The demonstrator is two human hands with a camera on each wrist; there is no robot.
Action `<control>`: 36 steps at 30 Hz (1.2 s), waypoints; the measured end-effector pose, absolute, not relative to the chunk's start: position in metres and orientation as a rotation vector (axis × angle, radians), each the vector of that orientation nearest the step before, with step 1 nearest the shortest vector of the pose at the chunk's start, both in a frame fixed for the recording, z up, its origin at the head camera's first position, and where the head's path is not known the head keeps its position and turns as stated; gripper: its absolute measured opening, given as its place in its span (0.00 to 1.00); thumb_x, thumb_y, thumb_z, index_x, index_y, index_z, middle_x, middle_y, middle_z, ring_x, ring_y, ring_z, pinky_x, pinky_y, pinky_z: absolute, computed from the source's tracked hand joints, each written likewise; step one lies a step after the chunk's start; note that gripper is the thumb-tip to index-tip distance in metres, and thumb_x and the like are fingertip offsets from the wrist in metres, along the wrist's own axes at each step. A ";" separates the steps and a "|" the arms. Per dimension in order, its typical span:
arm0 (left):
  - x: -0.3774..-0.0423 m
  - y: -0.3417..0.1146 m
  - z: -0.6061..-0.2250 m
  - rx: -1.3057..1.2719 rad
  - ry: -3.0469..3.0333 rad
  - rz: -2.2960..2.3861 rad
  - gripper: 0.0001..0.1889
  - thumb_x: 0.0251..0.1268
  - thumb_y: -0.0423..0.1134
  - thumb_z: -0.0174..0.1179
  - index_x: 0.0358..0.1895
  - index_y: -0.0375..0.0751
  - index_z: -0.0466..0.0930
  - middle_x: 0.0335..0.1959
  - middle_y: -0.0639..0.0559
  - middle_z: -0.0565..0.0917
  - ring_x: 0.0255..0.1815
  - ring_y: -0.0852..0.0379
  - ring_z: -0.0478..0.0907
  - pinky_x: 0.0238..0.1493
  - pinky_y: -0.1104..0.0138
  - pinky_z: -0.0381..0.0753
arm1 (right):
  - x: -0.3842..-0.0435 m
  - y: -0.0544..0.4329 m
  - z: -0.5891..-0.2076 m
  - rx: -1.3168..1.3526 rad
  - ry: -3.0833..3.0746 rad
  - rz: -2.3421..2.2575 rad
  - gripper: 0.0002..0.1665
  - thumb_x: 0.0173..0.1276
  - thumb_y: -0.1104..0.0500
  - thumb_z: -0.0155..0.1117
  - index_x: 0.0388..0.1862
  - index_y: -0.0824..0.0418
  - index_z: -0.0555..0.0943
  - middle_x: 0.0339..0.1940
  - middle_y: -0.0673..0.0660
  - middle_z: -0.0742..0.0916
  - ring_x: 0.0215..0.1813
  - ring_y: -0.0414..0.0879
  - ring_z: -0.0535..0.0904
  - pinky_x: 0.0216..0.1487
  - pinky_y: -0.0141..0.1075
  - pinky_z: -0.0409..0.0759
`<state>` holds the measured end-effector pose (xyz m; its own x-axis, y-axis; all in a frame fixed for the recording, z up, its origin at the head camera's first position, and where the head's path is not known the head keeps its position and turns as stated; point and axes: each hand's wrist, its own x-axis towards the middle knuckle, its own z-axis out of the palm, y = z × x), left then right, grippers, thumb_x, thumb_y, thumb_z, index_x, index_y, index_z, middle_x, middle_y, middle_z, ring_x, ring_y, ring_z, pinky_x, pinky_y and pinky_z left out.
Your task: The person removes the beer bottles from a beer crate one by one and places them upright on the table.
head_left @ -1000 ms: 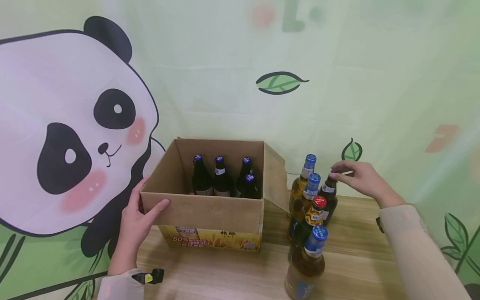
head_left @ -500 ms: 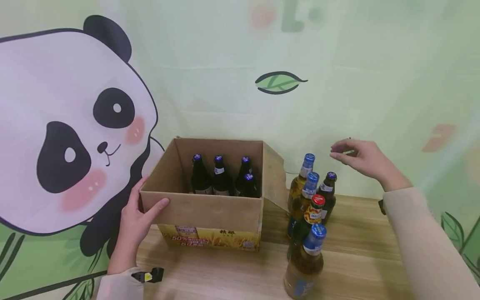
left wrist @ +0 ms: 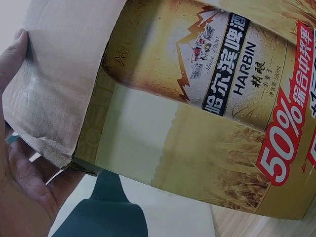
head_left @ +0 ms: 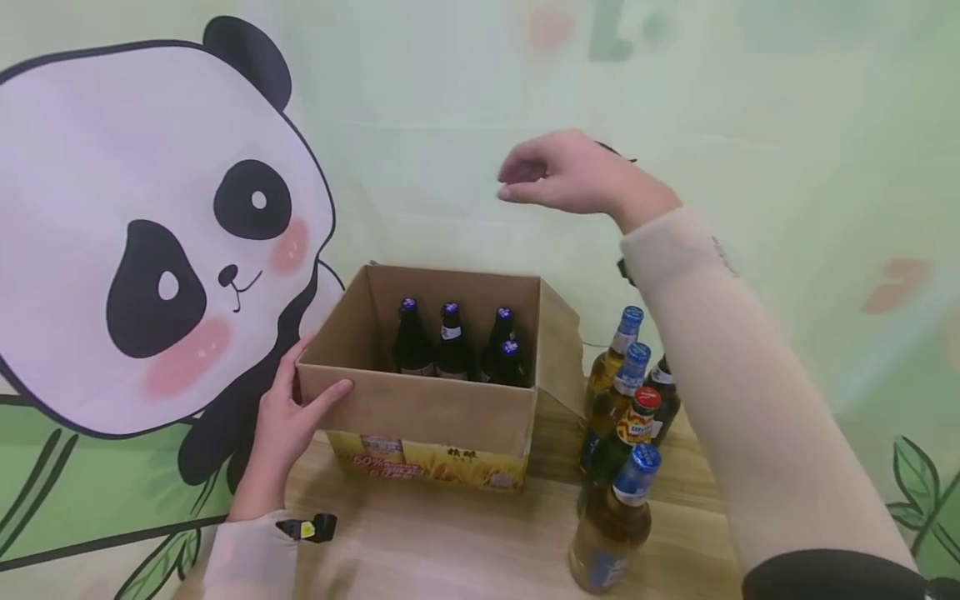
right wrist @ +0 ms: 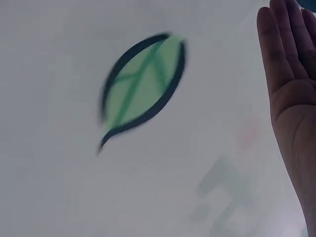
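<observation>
An open-topped cardboard beer box (head_left: 420, 408) stands on the table, with several dark beer bottles (head_left: 452, 342) upright inside it. My left hand (head_left: 288, 417) grips its near left corner, thumb on the front face and fingers round the left side. The left wrist view shows that hand (left wrist: 29, 182) at the box's printed wall (left wrist: 148, 113). Higher up, my right hand (head_left: 573, 175) is raised above and behind the box with its fingers loosely bent and nothing in them. In the right wrist view its fingers (right wrist: 276, 44) look fairly straight.
To the right of the box several beer bottles stand close together: a blue-capped one (head_left: 611, 533) in front, a red-capped one (head_left: 633, 429) behind it, a dark one (head_left: 663, 396) partly behind my sleeve. A side flap (head_left: 561, 350) sticks out towards them. A printed cloth (head_left: 420, 167) hangs behind.
My right hand has let go of the dark bottle on the right, risen, and moved left to above the box. The bottle stays standing. My left hand keeps its place on the box.
</observation>
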<state>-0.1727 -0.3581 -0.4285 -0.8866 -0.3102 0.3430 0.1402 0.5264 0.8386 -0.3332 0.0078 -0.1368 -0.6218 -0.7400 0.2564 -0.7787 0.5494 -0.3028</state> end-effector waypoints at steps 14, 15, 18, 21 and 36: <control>-0.175 -0.341 -0.432 0.124 -2.289 -1.329 0.45 0.58 0.61 0.71 0.76 0.79 0.54 0.71 0.46 0.71 0.64 0.39 0.73 0.59 0.36 0.74 | -0.375 -0.109 -0.233 1.406 -2.516 1.624 0.20 0.71 0.51 0.68 0.57 0.59 0.83 0.52 0.55 0.87 0.54 0.45 0.83 0.60 0.36 0.80; -0.175 -0.338 -0.432 0.119 -2.288 -1.331 0.45 0.57 0.61 0.71 0.76 0.79 0.54 0.71 0.46 0.71 0.64 0.40 0.73 0.59 0.36 0.74 | -0.378 -0.110 -0.246 1.392 -2.509 1.661 0.20 0.71 0.52 0.68 0.58 0.59 0.83 0.53 0.54 0.87 0.55 0.44 0.82 0.61 0.36 0.79; -0.174 -0.330 -0.435 0.107 -2.296 -1.345 0.45 0.57 0.61 0.71 0.76 0.79 0.54 0.72 0.47 0.70 0.65 0.40 0.73 0.60 0.37 0.74 | -0.385 -0.108 -0.279 1.351 -2.590 1.649 0.21 0.71 0.54 0.68 0.60 0.60 0.82 0.54 0.53 0.87 0.58 0.44 0.81 0.65 0.39 0.75; -0.172 -0.324 -0.436 0.106 -2.298 -1.366 0.45 0.57 0.61 0.71 0.75 0.80 0.54 0.72 0.48 0.70 0.65 0.41 0.73 0.60 0.37 0.74 | -0.389 -0.104 -0.297 1.294 -2.746 1.501 0.22 0.70 0.53 0.69 0.60 0.60 0.81 0.54 0.52 0.86 0.60 0.46 0.79 0.66 0.43 0.74; -0.172 -0.318 -0.436 0.134 -2.296 -1.347 0.44 0.57 0.62 0.70 0.75 0.82 0.54 0.72 0.48 0.70 0.65 0.42 0.73 0.61 0.38 0.74 | -0.408 -0.106 -0.329 1.421 -3.068 1.152 0.31 0.68 0.63 0.68 0.69 0.62 0.74 0.67 0.57 0.80 0.70 0.50 0.72 0.69 0.44 0.71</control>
